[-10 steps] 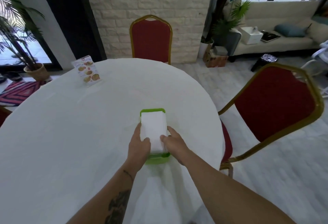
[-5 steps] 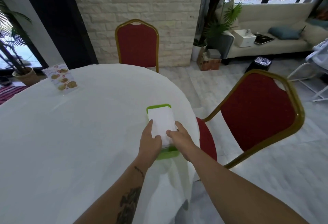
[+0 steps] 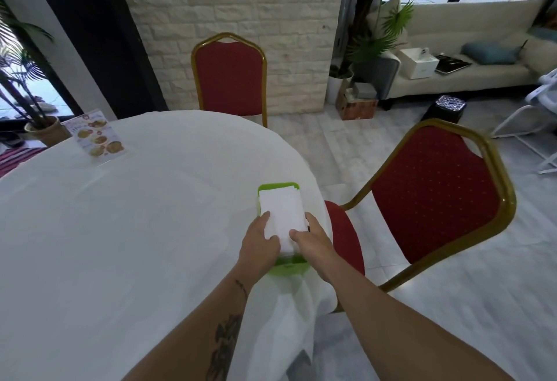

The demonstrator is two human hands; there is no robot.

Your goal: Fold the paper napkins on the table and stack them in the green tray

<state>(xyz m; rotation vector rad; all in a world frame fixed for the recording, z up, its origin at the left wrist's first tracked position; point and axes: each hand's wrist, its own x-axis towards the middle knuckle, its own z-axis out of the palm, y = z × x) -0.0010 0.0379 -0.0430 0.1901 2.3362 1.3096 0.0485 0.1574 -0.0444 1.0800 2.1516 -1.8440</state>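
A green tray (image 3: 278,185) sits near the right edge of the round table with a white cloth (image 3: 120,230). A stack of folded white paper napkins (image 3: 281,211) fills it. My left hand (image 3: 259,242) rests on the stack's near left side, fingers on the top napkin. My right hand (image 3: 313,240) is at the near right side, thumb on top of the stack and fingers down along the tray's edge. The tray's near end shows green below my hands. No loose napkins show elsewhere on the table.
A menu card (image 3: 98,138) stands at the table's far left. One red chair with a gold frame (image 3: 230,79) is behind the table, another (image 3: 434,199) close at the right of the tray. A sofa (image 3: 470,73) and plants are beyond.
The view swung: the tray and hands now appear closer to the table's right edge. Both hands stay on the near end of the napkin stack, in nearly the same hold.
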